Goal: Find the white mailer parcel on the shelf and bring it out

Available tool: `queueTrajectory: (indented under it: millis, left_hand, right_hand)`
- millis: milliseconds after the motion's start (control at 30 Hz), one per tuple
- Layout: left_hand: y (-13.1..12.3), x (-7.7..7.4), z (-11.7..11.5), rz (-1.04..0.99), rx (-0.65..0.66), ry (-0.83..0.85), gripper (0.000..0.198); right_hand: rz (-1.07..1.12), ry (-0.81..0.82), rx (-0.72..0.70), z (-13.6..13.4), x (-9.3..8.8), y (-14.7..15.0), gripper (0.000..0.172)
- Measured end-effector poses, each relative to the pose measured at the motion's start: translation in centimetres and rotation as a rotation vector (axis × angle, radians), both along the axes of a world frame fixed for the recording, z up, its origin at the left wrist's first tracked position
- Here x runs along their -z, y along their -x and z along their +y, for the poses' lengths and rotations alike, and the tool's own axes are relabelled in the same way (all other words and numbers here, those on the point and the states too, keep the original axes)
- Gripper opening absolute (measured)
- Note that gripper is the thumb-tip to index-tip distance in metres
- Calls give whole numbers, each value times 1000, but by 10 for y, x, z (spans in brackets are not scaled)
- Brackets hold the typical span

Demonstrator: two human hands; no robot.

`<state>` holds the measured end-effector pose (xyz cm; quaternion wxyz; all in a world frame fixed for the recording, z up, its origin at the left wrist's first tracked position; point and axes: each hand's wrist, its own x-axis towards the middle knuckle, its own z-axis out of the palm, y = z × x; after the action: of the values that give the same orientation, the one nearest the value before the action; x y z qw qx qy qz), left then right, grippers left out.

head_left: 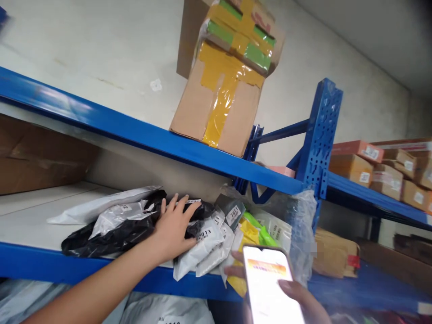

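Note:
My left hand reaches onto the middle shelf with its fingers spread over the packed parcels. Under and beside it lies a black plastic parcel bag. To its right, a white parcel bag carries a label reading 2013, and a dark grey parcel is marked 7011. In front of the shelf edge my right hand is wrapped round a smartphone. The phone's lit screen faces me, with an orange band near its top; its text is too blurred to read.
Blue shelf beams run above and below the parcels. A tall taped carton stands on the upper level. A perforated blue upright rises at the right, with clear plastic wrap beside it. Several small boxes line the right-hand shelf.

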<state>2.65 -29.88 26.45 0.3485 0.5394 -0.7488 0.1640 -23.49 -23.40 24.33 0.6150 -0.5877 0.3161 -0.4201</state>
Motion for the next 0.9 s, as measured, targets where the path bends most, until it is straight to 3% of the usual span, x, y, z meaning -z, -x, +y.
queueTrajectory:
  millis: [67, 167, 300, 400, 500, 633, 767, 900]
  left_hand:
    - [1, -3, -5, -2, -39, -91, 79]
    - [3, -6, -10, -52, -125, -132, 71]
    - [6, -8, -8, -46, -232, -92, 52]
    - [6, -11, -3, -12, -257, -125, 40]
    - [3, -13, 2, 49, -229, -148, 39]
    - [0, -8, 7, 217, -133, -88, 38]
    - [1, -4, 9, 342, -109, -178, 31]
    - [8, -9, 4, 365, -186, -242, 25]
  right_hand:
    - [120, 35, -7, -2, -13, -31, 83]
    - [278, 46, 67, -6, -27, -66, 69]
    - [416, 121, 117, -11, -38, -82, 47]
    - [515, 206, 121, -11, -45, -84, 43]
    - [596, 380, 176, -8, -54, -82, 47]
    - [573, 588, 249, -5, -60, -67, 35]
    - [544, 784, 268, 4, -46, -33, 50]
    - [566, 992, 415, 25, -25, -2, 59]
